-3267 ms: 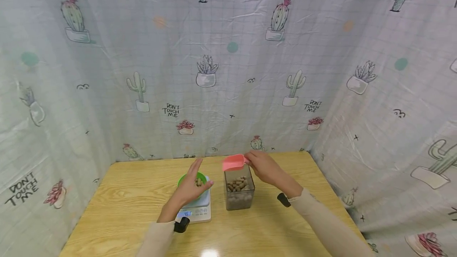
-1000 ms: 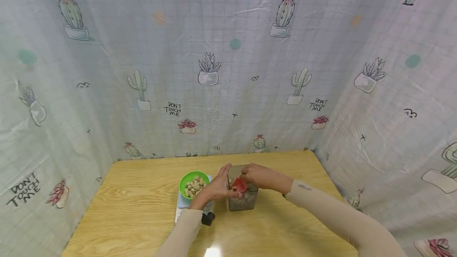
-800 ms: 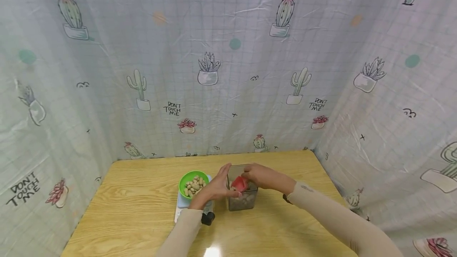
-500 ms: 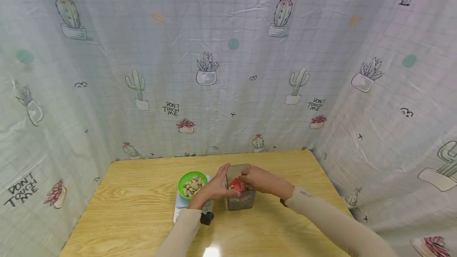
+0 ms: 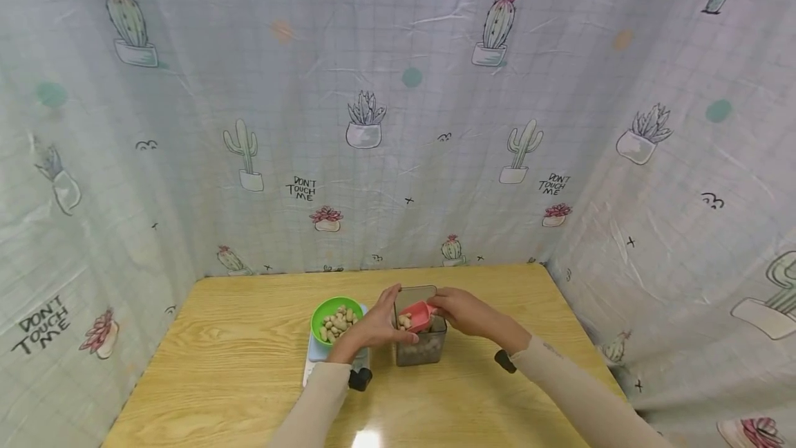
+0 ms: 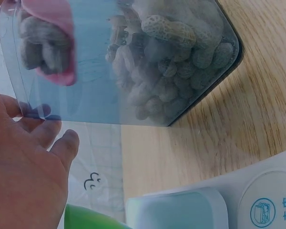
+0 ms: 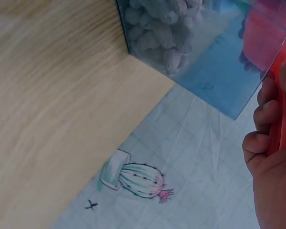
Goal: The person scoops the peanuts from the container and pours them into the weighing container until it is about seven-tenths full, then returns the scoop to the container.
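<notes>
A clear plastic container (image 5: 420, 352), part filled with peanuts (image 6: 167, 62) in their shells, stands on the table. My left hand (image 5: 373, 327) holds it by the rim, thumb along the front and fingers at the left side. The handle of a red scoop (image 7: 279, 119) is gripped in my right hand (image 5: 466, 311). A few peanuts lie in the scoop's bowl (image 5: 419, 315), raised inside the upper part of the container. Left of the container, a green bowl (image 5: 317, 313) with peanuts sits on a kitchen scale (image 5: 314, 368), which my left forearm partly covers.
The wooden table (image 5: 236, 358) reaches back to a cactus-print curtain (image 5: 398, 178), which also closes off both sides. A narrow gap parts the scale from the container. The container's walls rise above the peanuts inside.
My right hand has moved the scoop from above the container down into the peanuts, then lifted it with some in it. My left hand has gone from the green bowl to the container.
</notes>
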A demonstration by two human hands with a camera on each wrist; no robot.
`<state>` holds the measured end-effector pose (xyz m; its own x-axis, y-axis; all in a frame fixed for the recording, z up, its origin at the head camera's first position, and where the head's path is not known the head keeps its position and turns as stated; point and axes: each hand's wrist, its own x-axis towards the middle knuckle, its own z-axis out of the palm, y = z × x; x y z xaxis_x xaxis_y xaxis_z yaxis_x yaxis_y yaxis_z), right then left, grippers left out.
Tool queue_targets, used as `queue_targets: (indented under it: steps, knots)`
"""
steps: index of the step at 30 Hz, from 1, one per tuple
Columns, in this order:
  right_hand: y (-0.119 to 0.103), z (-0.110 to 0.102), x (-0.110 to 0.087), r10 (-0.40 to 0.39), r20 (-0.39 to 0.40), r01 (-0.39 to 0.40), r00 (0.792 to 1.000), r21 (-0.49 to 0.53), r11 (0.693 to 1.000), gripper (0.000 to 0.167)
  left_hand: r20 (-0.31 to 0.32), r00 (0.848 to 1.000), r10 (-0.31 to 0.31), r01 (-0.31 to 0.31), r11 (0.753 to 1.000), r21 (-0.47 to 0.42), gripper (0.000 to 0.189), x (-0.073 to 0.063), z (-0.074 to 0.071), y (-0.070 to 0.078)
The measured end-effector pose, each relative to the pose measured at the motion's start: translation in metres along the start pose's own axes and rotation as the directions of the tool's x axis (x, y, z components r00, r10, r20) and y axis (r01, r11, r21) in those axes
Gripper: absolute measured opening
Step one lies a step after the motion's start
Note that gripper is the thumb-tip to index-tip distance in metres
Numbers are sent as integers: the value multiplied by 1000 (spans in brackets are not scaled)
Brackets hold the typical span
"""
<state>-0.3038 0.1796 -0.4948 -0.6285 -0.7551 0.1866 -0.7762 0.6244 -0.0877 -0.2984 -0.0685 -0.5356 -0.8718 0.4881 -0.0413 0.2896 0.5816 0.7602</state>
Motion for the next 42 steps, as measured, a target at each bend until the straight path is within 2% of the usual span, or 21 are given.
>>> queue_targets:
  steps: [4, 8, 17, 26, 31, 42]
  knots:
    - [2, 2, -6, 66, -5, -66, 998, 50, 997, 20, 7, 1000, 0, 0, 1000, -12, 119, -1, 0, 0]
    - [5, 2, -13, 102, -47, -98, 994, 74, 992, 21, 14, 1000, 2, -1, 1000, -31, 119, -1, 1, -1]
    - [11, 3, -25, 150, -129, -135, 980, 123, 983, 21, 11, 1000, -26, 27, 998, -48, 120, -1, 1, -1]
    - [10, -8, -29, 180, -201, -155, 963, 135, 979, 17, 9, 1000, -6, 6, 1000, -21, 120, -7, 0, -1]
    - [10, -14, -28, 187, -220, -163, 957, 123, 979, 17, -33, 999, 20, -20, 1000, 15, 118, -13, -5, 2]
    - [6, -29, -24, 144, -263, -121, 954, 103, 987, 17, -132, 991, 11, -8, 1000, 19, 113, -30, -19, 7]
